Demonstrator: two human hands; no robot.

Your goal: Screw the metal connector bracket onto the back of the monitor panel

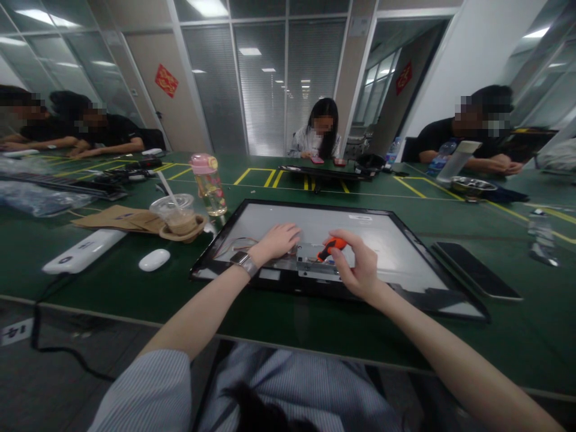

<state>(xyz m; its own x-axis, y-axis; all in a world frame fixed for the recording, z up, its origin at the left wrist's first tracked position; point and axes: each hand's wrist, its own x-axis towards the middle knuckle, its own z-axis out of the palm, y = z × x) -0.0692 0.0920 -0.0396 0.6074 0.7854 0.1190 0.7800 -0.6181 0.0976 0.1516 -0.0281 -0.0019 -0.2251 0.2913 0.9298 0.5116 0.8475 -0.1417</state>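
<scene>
A large flat display panel point(382, 246) with a black frame lies on the green table, its pale back facing up. Near its front edge is a grey metal bracket point(308, 252). My right hand point(360, 264) is closed around the orange and black handle of a screwdriver point(333, 245), tilted over the bracket; its tip is hard to make out. To the left of the bracket, my left hand point(279, 241) lies flat with its fingers stretched out, apparently resting on the panel. Thin wires point(234, 247) run across the panel beside my left wrist.
On the left stand a plastic coffee cup point(175, 213) in a carton holder, a pink-lidded bottle point(207, 186), a white earbud case point(154, 260) and a white corded device point(83, 251). A black phone point(474, 270) lies right of the panel. Several people sit at tables beyond.
</scene>
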